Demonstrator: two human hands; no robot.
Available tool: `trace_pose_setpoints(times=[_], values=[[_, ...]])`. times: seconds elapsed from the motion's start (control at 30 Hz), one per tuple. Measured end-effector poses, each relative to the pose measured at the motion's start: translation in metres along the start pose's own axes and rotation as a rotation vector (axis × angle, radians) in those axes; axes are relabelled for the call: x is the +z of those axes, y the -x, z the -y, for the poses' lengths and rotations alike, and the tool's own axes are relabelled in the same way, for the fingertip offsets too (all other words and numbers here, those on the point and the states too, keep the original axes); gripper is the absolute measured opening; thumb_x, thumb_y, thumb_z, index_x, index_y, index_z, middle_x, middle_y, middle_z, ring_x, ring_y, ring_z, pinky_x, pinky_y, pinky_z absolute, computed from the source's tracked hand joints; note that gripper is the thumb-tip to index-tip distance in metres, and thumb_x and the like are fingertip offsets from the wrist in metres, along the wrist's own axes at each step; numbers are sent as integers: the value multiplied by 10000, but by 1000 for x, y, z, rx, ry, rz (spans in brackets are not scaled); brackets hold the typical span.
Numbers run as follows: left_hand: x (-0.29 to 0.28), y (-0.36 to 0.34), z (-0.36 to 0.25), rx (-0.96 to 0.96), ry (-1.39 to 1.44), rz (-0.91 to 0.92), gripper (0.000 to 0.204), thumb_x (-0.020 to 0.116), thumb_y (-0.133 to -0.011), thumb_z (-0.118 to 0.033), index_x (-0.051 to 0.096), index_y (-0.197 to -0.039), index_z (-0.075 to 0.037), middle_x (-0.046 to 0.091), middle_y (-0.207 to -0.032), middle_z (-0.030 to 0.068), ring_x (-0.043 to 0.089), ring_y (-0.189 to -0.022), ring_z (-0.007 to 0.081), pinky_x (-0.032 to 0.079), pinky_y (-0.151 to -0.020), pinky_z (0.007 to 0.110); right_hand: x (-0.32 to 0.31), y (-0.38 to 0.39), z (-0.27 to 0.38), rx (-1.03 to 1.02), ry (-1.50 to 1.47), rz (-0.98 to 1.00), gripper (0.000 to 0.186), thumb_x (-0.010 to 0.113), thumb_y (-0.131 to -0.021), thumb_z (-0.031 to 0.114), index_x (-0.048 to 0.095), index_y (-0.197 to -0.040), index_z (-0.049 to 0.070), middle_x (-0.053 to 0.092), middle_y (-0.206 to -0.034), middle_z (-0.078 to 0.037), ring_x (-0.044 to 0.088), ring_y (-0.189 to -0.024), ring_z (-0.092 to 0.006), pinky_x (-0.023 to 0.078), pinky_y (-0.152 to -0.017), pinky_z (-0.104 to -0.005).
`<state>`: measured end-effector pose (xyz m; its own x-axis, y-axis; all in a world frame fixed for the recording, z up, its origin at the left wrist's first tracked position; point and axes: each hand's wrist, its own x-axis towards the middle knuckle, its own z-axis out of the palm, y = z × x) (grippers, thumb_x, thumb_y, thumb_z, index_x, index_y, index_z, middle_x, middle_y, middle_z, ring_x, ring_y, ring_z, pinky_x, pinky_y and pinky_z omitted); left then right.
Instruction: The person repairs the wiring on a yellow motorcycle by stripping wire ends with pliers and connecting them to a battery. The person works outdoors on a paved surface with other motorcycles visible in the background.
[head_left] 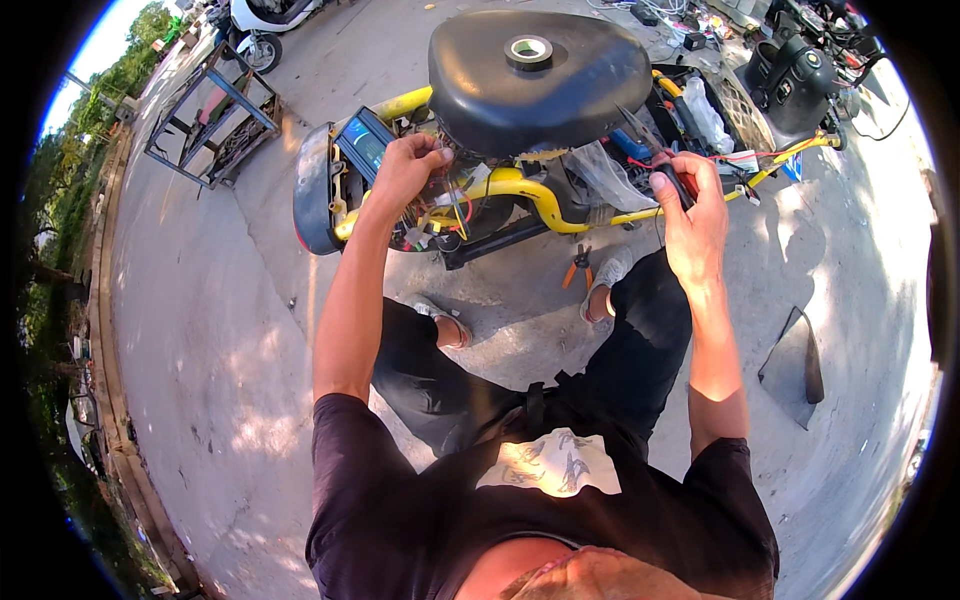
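A yellow-framed vehicle [540, 205] carries a black tank [505, 85] with a round opening. My left hand [405, 172] is closed in a pinch on thin wires [455, 200] just below the tank's left end, beside a rectangular blue-and-black unit [365, 145]. My right hand [690, 210] grips a dark-handled tool [678, 178], its long grey tip [635, 125] pointing up toward the tank's right lower edge. A red wire [745, 155] runs along the frame near that hand. Clear plastic sheeting [600, 175] lies between the hands.
Orange-handled pliers [580, 268] lie on the concrete between my feet. A metal rack [215, 130] stands at the left, a white scooter [255, 30] behind it. Black parts and clutter [800, 85] sit at the back right. A dark triangular piece [810, 375] lies at the right.
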<state>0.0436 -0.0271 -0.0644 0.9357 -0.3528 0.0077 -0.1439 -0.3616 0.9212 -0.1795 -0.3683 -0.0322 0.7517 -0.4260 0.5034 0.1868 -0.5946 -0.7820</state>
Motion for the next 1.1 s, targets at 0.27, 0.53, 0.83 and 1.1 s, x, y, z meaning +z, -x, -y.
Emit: trace_pose_setpoints(times=[0.27, 0.53, 0.83, 1.1], values=[[-1, -2, -3, -11, -12, -13, 103, 718, -973, -88, 746, -962, 11, 733, -832, 31, 609, -736, 99, 487, -678, 295, 57, -129, 19, -377, 353, -82, 267, 721, -985, 268, 686, -1124, 43, 683, -1183, -122, 621, -1152, -380, 495, -1009, -485], [-2, 10, -3, 29, -27, -40, 199, 720, -983, -169, 739, -1003, 28, 754, -852, 57, 656, -752, 121, 509, -678, 298, 95, -162, 24, -688, 503, -199, 260, 682, -997, 250, 740, -1223, 135, 611, -1438, -100, 519, -1381, -326, 420, -1121, -540], [2, 19, -18, 104, -271, -231, 264, 727, -987, -243, 757, -1111, -13, 775, -938, 113, 706, -807, 169, 552, -748, 339, 93, -152, 57, -827, 482, 218, 219, 777, -910, 140, 765, -1124, 92, 696, -1250, 12, 571, -1277, -245, 440, -1039, -471], [4, 99, -105, 700, -64, -592, 176, 776, -967, -30, 783, -1142, -29, 717, -1078, 60, 673, -886, 125, 530, -712, 258, 119, -67, 108, -226, -477, 427, 200, 789, -970, 69, 723, -1139, -16, 695, -1067, -24, 593, -843, -79, 498, -759, -248]])
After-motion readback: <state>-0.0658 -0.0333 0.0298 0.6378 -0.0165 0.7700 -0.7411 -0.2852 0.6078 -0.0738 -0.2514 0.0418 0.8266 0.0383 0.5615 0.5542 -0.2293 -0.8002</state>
